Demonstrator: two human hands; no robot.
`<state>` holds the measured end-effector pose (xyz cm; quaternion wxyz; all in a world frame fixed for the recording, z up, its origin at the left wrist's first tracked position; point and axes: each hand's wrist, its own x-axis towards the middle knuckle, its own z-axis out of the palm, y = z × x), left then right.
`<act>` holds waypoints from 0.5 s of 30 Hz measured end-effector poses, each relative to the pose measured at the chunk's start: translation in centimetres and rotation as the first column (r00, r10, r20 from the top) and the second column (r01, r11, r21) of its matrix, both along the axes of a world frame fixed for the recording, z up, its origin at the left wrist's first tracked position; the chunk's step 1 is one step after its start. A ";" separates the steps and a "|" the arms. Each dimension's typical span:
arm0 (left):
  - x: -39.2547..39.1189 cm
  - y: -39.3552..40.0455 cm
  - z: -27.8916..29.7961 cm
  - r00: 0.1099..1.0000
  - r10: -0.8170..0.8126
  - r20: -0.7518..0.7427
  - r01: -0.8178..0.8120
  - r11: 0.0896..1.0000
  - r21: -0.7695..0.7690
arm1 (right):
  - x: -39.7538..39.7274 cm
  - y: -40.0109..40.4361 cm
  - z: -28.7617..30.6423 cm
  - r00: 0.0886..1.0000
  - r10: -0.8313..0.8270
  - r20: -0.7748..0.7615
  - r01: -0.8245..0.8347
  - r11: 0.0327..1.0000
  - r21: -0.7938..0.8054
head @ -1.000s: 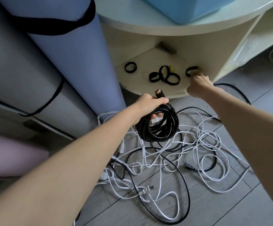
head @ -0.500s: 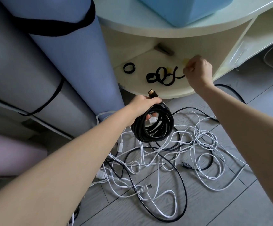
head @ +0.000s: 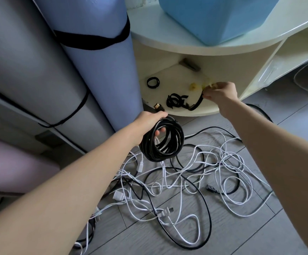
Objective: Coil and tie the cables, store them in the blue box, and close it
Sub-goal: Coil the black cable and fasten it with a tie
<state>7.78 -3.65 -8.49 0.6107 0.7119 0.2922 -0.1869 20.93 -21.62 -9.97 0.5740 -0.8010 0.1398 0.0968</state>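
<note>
Black cable wound into a thick coil (head: 163, 139) hangs at the centre of the frame, gripped at its upper left edge by the left hand (head: 150, 123), whose fingers curl through the loops so that a fingertip shows inside the ring. A gold-tipped plug (head: 158, 107) on the coil's loose end sticks up just above that hand. The right hand (head: 221, 92) reaches toward the lower shelf (head: 175, 83) in the upper middle of the frame, its fingers pinching the upper end of a black strap (head: 197, 104) that trails down to the shelf surface. Just left of the strap lies a small heap of more black straps (head: 176, 101), and a single looped strap (head: 153, 82) sits apart, further left on the same shelf. On the curved desk top above the shelf stands the blue box (head: 217, 17), at the upper edge of the frame, with only its lower body in view. Below the coil, a tangle of white cables (head: 228, 173) and loose black cables (head: 202, 197) spreads over the grey plank floor (head: 223, 236), with a white plug (head: 165, 212) lying among them. Rolled mats (head: 39, 57) bound with black bands fill the left side of the frame.
</note>
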 end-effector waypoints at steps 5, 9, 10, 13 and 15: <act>-1.0 0.6 -0.4 0.999 -0.010 -0.045 0.010 1.000 0.020 | -1.2 -0.2 -0.8 0.976 -0.157 -0.148 0.182 0.967 0.177; -1.1 1.0 -0.8 0.999 0.002 -0.034 -0.003 1.000 -0.015 | -1.1 0.3 -0.3 0.908 -0.364 -0.206 0.417 0.826 0.380; -1.0 1.1 -1.0 0.999 0.009 -0.035 -0.009 1.000 -0.019 | -0.8 0.3 -0.4 0.897 -0.393 -0.203 0.442 0.803 0.400; -0.5 0.9 -1.4 0.999 0.017 -0.036 -0.017 1.000 -0.012 | -0.4 0.2 -0.5 0.927 -0.337 -0.163 0.374 0.850 0.372; 0.0 0.6 -1.5 1.000 0.010 -0.028 -0.010 1.000 -0.002 | -0.1 0.2 -0.9 0.943 -0.295 -0.153 0.331 0.869 0.367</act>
